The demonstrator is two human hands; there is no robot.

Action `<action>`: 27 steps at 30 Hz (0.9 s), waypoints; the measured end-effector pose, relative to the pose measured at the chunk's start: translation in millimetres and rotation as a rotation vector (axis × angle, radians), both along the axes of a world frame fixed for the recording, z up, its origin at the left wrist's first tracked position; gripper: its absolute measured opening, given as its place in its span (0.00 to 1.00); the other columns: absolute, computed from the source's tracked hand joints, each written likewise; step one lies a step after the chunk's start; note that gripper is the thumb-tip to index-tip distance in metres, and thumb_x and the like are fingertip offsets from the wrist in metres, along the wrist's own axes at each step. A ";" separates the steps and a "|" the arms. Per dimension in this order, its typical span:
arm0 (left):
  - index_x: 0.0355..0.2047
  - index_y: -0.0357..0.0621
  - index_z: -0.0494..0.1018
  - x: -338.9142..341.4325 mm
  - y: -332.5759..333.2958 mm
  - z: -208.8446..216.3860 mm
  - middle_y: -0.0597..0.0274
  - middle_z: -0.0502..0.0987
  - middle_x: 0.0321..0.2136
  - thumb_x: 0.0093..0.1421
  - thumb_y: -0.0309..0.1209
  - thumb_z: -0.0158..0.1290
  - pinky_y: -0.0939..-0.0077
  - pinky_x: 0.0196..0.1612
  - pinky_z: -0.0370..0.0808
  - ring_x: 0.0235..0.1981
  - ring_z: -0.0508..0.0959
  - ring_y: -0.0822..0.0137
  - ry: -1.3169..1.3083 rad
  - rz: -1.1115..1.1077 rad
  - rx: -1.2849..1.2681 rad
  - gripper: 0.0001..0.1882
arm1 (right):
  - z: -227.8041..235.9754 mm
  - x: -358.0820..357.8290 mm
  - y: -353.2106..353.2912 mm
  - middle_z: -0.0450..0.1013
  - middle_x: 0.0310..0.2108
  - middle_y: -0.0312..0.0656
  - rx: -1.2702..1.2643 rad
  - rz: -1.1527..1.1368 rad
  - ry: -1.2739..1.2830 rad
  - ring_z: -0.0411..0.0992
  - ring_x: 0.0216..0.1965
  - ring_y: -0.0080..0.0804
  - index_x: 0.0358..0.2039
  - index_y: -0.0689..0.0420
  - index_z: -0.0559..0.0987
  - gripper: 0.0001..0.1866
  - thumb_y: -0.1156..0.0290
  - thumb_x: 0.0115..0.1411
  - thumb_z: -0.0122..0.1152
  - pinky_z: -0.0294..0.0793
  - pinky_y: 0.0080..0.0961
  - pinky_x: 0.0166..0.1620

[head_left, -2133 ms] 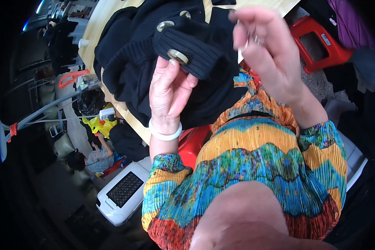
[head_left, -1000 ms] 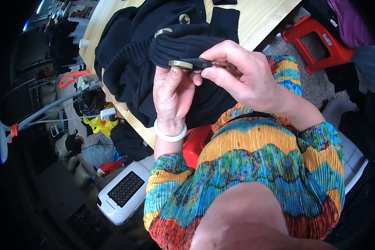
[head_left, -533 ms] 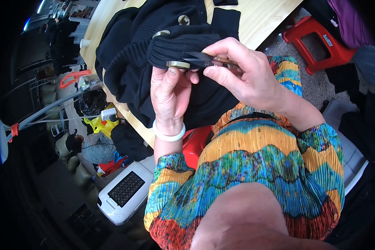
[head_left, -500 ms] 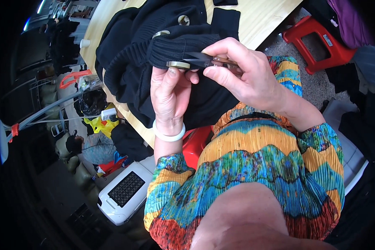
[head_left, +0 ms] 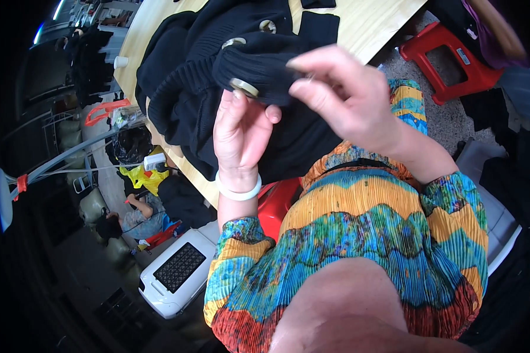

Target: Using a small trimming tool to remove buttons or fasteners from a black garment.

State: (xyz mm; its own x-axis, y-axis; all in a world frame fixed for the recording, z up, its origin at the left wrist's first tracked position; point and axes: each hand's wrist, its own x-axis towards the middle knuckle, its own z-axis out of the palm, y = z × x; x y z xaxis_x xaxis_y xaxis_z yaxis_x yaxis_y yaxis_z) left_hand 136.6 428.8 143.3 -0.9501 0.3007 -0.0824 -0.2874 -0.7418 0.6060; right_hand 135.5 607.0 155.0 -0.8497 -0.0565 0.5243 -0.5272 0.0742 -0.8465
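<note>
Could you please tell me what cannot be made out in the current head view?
All in the head view:
Whether the right hand holds anything: blurred, partly screened by its fingers.
The left hand's farther fingertips: hidden behind the black ribbed-knit garment.
The garment's far end: cut off by the upper edge.

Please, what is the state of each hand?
Left hand: closed on the black garment, at a button.
Right hand: curled, blurred; cannot tell if holding anything.
</note>
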 end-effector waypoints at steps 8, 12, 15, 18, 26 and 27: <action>0.52 0.46 0.62 -4.9 -7.7 -3.5 0.56 0.66 0.50 0.60 0.35 0.44 0.64 0.42 0.71 0.48 0.69 0.59 -0.040 -0.146 0.219 0.20 | 7.3 -15.3 0.9 0.66 0.41 0.39 -0.121 0.167 -0.002 0.69 0.42 0.22 0.48 0.62 0.63 0.26 0.84 0.47 0.61 0.69 0.15 0.45; 0.53 0.44 0.60 -7.4 6.3 4.4 0.56 0.65 0.51 0.60 0.35 0.44 0.64 0.47 0.69 0.51 0.67 0.58 -0.070 -0.118 0.184 0.21 | 6.7 -18.6 -6.5 0.71 0.32 0.38 -0.028 0.050 0.162 0.73 0.31 0.28 0.38 0.57 0.71 0.19 0.79 0.42 0.61 0.75 0.18 0.33; 0.42 0.40 0.67 -6.9 9.9 9.5 0.61 0.71 0.40 0.61 0.31 0.43 0.76 0.32 0.70 0.37 0.71 0.69 -0.097 -0.086 -0.022 0.12 | -1.4 -27.3 -8.6 0.71 0.28 0.39 0.013 0.044 0.178 0.73 0.29 0.29 0.36 0.59 0.72 0.15 0.80 0.44 0.59 0.74 0.18 0.32; 0.36 0.42 0.69 -6.2 4.8 8.6 0.63 0.73 0.38 0.60 0.30 0.45 0.77 0.30 0.70 0.36 0.72 0.71 -0.116 -0.047 -0.068 0.07 | -8.7 -37.2 -4.2 0.73 0.29 0.39 -0.143 0.091 0.028 0.73 0.31 0.23 0.35 0.62 0.72 0.10 0.79 0.50 0.57 0.73 0.16 0.34; 0.30 0.39 0.69 -9.1 7.4 14.2 0.58 0.74 0.26 0.58 0.28 0.48 0.79 0.26 0.73 0.26 0.75 0.68 -0.163 -0.061 -0.121 0.04 | -7.4 -18.9 2.8 0.71 0.32 0.37 -0.141 0.195 -0.110 0.70 0.35 0.18 0.39 0.61 0.71 0.16 0.75 0.49 0.62 0.71 0.15 0.38; 0.30 0.39 0.69 -9.1 8.1 13.9 0.58 0.74 0.26 0.58 0.28 0.48 0.79 0.26 0.73 0.26 0.75 0.68 -0.165 -0.063 -0.119 0.04 | -11.4 -17.0 1.7 0.72 0.32 0.38 -0.092 0.232 -0.140 0.71 0.35 0.19 0.38 0.62 0.71 0.15 0.75 0.49 0.62 0.71 0.15 0.38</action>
State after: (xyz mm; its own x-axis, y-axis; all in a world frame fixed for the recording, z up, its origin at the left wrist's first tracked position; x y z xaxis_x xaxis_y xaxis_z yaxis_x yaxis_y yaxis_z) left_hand 127.5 437.0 157.2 -0.9002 0.3384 -0.2740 -0.4339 -0.6452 0.6289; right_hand 118.5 608.7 143.6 -0.8843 -0.2156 0.4142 -0.3982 -0.1151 -0.9100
